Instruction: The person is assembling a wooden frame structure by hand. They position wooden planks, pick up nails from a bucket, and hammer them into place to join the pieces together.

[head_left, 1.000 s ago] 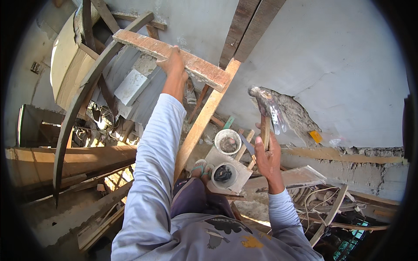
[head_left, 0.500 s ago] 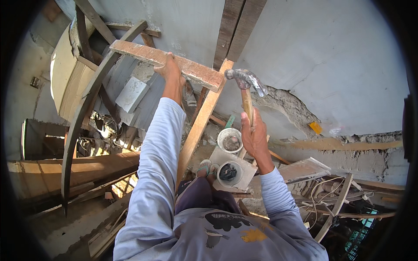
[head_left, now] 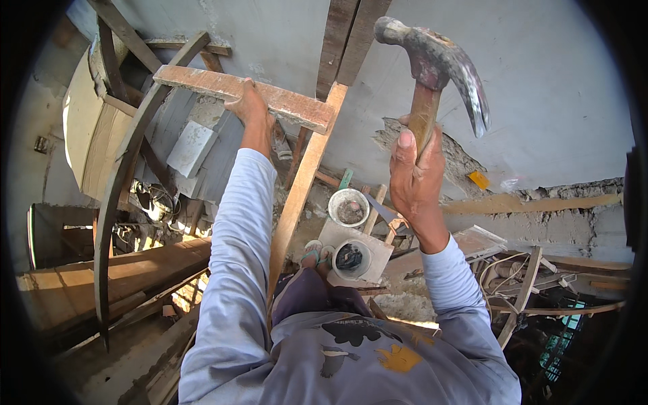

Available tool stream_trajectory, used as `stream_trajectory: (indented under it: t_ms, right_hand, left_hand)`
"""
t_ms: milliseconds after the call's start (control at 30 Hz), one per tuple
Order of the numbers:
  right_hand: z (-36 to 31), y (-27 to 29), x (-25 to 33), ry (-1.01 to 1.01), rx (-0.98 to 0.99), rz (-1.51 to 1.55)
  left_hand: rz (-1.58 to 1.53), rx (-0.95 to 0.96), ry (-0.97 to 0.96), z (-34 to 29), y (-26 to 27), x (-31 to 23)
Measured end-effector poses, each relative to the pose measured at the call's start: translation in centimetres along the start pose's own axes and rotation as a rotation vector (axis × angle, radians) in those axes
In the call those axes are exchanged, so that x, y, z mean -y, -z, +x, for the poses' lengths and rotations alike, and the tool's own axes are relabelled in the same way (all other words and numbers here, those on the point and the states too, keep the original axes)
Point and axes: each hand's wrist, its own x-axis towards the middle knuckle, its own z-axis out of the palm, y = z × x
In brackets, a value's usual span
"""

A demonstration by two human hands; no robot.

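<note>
My left hand (head_left: 250, 108) grips a short wooden plank (head_left: 283, 104) from below, its fingers over the edge. The plank's right end meets a long upright wooden post (head_left: 297, 196), and its left end lies by a dark curved strip (head_left: 145, 128). In my right hand (head_left: 417, 179) is a claw hammer (head_left: 432, 61), held by its wooden handle with the head raised. The hammer's striking face points left, its claw right and down. The hammer head is apart from the plank and post.
Below stand two white buckets, one with grey mortar (head_left: 348, 208) and one with dark contents (head_left: 351, 259), on a pale board (head_left: 378, 260). A handsaw (head_left: 381, 208) lies beside them. The grey wall (head_left: 540, 101) has a broken patch. Scrap timber (head_left: 526, 290) lies at right.
My right hand has lifted the hammer up and to the right, away from the joint of plank and post, bringing it closer to view. My left hand keeps its grip on the plank.
</note>
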Motion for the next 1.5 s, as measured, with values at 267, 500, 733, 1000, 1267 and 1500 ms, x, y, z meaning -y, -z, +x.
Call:
stream_trajectory:
  t_ms: [267,500,733,1000,1267,1500]
  right_hand:
    - [0.7,0.3,-2.9,-0.14,0.152,-0.051]
    - [-1.0,-2.2,-4.8,-0.051,0.277,0.004]
    - [-10.9,1.4,-7.4,-0.21,0.21,0.122]
    - [-23.5,4.2,-11.8,-0.522,0.27,0.049]
    - [-30.8,5.1,-14.3,-0.65,0.163,-0.026]
    - [-31.4,4.3,-14.4,-0.695,0.16,-0.063]
  left_hand:
    - [-0.054,0.054,0.021,-0.4,-0.8,0.2]
    - [0.124,0.199,0.112,8.0,0.8,3.2]
    - [0.592,0.16,-0.024,-3.0,-0.8,-0.8]
    - [0.452,0.363,-0.106,-1.6,2.3,-0.6]
    - [0.381,0.305,-0.072,-0.3,2.1,-0.3]
    - [-0.021,0.405,0.115,2.3,4.0,-1.2]
